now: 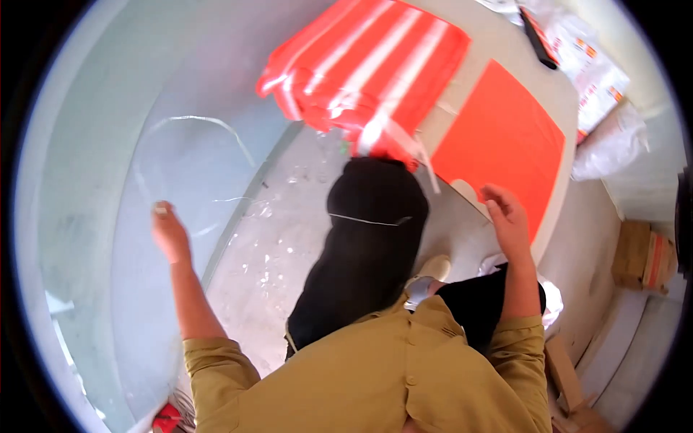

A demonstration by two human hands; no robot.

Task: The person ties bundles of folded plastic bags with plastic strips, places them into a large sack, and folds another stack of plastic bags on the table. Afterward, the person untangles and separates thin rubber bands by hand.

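Clear strip point(209, 120) at 10 o'clock, looped in an arc above the blue-grey panel, faint lower end near left hand point(171, 232). Left hand at 9 o'clock, arm out wide, fingers curled in, pale bit at fingertips; cannot tell if closed on the strip. Right hand point(510, 222) at 3 o'clock, elbow bent, fingers half curled and parted from thumb, nothing seen in grip. Just above it, red sheet point(509, 133) flat at 2 o'clock; contact unclear. Glossy red bundle point(375, 61) with white stripes at 12 o'clock, loose white strips at its lower end. Thin thread point(368, 219) across black trouser knee point(372, 187), dead centre.

Containers: printed plastic bags point(588, 72) at 2 o'clock, far side of table, crumpled, contents hidden. Cardboard box point(630, 252) between 3 and 4 o'clock, inside not visible. Black object point(538, 40) at 1 o'clock, by the bags.

Surface: pale table point(498, 36) with curved edge, under bundle and sheet. Blue-grey panel point(209, 155) from 9 to 11 o'clock. Grey floor point(263, 270) with small bright specks, toward 8 o'clock. Pale shoe point(437, 267) between 4 and 5 o'clock. Cardboard pieces point(564, 368) toward 4 o'clock. Red item point(167, 417) at 8 o'clock, bottom edge, beside coiled cord point(185, 408).
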